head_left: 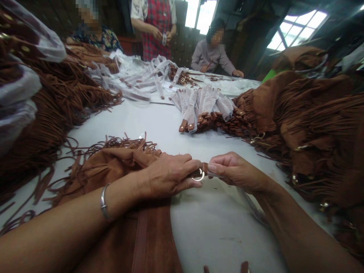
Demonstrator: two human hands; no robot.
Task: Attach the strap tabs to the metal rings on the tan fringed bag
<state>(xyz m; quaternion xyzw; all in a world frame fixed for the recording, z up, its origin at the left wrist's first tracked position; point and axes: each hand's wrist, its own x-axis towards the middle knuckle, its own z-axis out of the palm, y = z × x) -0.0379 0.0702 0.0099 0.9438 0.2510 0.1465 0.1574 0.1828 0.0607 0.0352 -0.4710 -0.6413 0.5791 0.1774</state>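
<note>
Plainly, both hands are closed in pinches — the left hand on the ring, its hold partly hidden, the right hand on the strap just beside it. The bag lies on the near left of the surface. It looks soft and floppy, so likely best held firmly near the ring; the strap seems light and bendy, the ring — hard and perhaps slippery.

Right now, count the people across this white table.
3: floral-clothed person, left; person in red plaid apron, middle; person in greyish top, right. Others may be hidden.
</note>
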